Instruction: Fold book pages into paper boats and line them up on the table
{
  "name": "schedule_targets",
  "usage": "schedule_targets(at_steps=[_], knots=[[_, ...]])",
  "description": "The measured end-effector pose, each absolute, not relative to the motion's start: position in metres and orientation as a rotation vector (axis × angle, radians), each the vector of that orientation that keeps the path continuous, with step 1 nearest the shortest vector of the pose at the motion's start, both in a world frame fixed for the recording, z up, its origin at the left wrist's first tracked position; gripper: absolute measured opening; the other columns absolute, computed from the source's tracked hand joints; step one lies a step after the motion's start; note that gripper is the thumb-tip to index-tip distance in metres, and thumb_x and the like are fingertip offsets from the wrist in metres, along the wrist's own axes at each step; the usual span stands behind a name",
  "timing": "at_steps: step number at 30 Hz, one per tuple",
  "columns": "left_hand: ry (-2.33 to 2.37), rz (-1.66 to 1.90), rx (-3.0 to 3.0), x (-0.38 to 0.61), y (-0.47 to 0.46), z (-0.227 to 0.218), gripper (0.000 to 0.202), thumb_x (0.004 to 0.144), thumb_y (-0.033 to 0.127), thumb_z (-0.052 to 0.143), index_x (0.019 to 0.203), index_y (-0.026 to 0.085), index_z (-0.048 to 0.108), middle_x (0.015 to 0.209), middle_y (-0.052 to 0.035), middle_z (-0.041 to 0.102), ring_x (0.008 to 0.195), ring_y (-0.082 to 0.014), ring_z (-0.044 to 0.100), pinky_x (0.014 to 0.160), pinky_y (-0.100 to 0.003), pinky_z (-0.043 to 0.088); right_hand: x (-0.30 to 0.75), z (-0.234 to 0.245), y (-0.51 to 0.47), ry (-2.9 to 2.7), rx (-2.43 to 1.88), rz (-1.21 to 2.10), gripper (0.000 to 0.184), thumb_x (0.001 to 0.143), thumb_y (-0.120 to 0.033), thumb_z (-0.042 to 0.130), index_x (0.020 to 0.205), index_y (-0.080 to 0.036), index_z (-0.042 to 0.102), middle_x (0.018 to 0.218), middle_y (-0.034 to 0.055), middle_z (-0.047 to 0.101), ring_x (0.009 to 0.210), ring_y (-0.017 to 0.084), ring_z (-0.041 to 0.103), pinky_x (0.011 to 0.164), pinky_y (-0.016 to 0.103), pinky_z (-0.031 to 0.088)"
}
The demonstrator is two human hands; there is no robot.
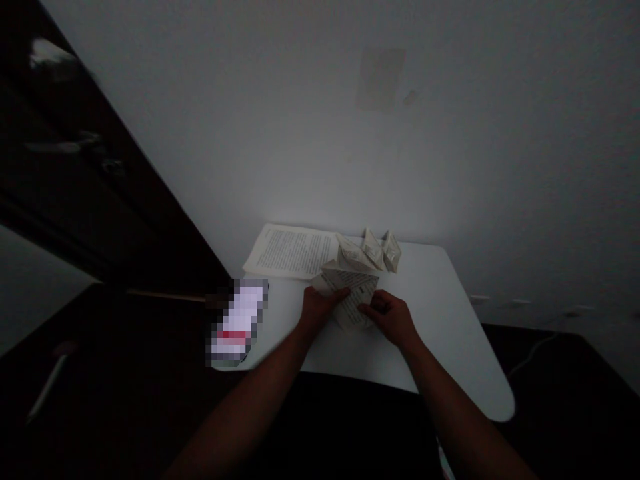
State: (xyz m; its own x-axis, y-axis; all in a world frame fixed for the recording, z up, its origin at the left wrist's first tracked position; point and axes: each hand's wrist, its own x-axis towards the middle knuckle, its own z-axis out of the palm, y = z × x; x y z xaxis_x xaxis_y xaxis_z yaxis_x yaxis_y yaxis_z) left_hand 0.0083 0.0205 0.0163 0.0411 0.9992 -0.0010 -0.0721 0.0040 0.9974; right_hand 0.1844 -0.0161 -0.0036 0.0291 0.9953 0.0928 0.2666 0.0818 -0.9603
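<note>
Between my hands is a partly folded sheet of printed paper, held just over the white table. My left hand grips its left side, thumb lying on top of the print. At the right edge, my right hand pinches the paper between thumb and curled fingers. Just behind it stand folded paper boats: one larger boat nearest the held sheet, then a boat and another boat to its right. The undersides of the paper and some fingertips are hidden.
Flat printed pages lie at the table's back left. A phone with a lit, blurred-out screen rests at the left edge. The wall rises directly behind the table, and a dark door stands at left.
</note>
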Motion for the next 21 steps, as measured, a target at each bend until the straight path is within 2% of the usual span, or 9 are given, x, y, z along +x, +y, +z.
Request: schedule_targets(at_steps=[5,10,13,16,18,21], knots=[[1.104,1.222,1.114,0.006,0.021,0.015,0.039,0.059,0.033,0.077,0.088,0.008,0.069,0.088,-0.0108,0.072,0.08,-0.0229,0.067,0.073,-0.034,0.055,0.188,-0.011,-0.012,-1.27,-1.34,0.893,0.048,0.066,-0.041,0.071,0.106,-0.017,0.059,0.074,0.0016,0.063,0.066,0.015,0.061,0.066,0.029,0.051],[1.079,1.255,1.117,-0.003,0.023,0.01,0.042,0.063,0.035,0.075,0.095,0.009,0.067,0.095,-0.0121,0.071,0.086,-0.0237,0.066,0.078,-0.034,0.052,0.197,-0.003,-0.013,-1.275,-1.289,0.95,0.054,0.068,-0.039,0.07,0.117,-0.019,0.056,0.076,-0.0002,0.061,0.066,0.012,0.06,0.065,0.026,0.05],[1.035,1.272,1.106,-0.008,0.024,0.01,0.043,0.064,0.035,0.074,0.098,0.01,0.066,0.098,-0.0114,0.07,0.091,-0.0237,0.065,0.081,-0.034,0.051,0.204,0.004,-0.015,-1.268,-1.324,0.992,0.056,0.067,-0.04,0.071,0.117,-0.019,0.056,0.073,-0.0009,0.061,0.06,0.012,0.058,0.055,0.024,0.048],[1.098,1.208,1.114,-0.012,0.025,0.012,0.044,0.061,0.034,0.075,0.096,0.01,0.065,0.087,-0.0097,0.071,0.079,-0.0222,0.066,0.073,-0.033,0.051,0.212,0.008,-0.017,-1.264,-1.349,1.061,0.059,0.065,-0.04,0.072,0.119,-0.02,0.055,0.072,-0.0011,0.063,0.056,0.012,0.057,0.046,0.022,0.044],[1.166,1.148,1.128,-0.016,0.024,0.012,0.041,0.059,0.033,0.075,0.092,0.01,0.066,0.078,-0.008,0.07,0.07,-0.0208,0.065,0.068,-0.031,0.05,0.216,0.01,-0.018,-1.266,-1.308,1.1,0.063,0.063,-0.037,0.074,0.12,-0.02,0.055,0.074,-0.0004,0.065,0.06,0.012,0.059,0.054,0.024,0.048],[1.161,1.126,1.123,-0.019,0.021,0.015,0.033,0.059,0.03,0.073,0.085,0.012,0.067,0.076,-0.0057,0.069,0.068,-0.0191,0.064,0.066,-0.03,0.048,0.219,0.01,-0.021,-1.25,-1.246,1.186,0.067,0.059,-0.034,0.078,0.12,-0.02,0.054,0.078,0.001,0.068,0.068,0.014,0.063,0.067,0.029,0.051]])
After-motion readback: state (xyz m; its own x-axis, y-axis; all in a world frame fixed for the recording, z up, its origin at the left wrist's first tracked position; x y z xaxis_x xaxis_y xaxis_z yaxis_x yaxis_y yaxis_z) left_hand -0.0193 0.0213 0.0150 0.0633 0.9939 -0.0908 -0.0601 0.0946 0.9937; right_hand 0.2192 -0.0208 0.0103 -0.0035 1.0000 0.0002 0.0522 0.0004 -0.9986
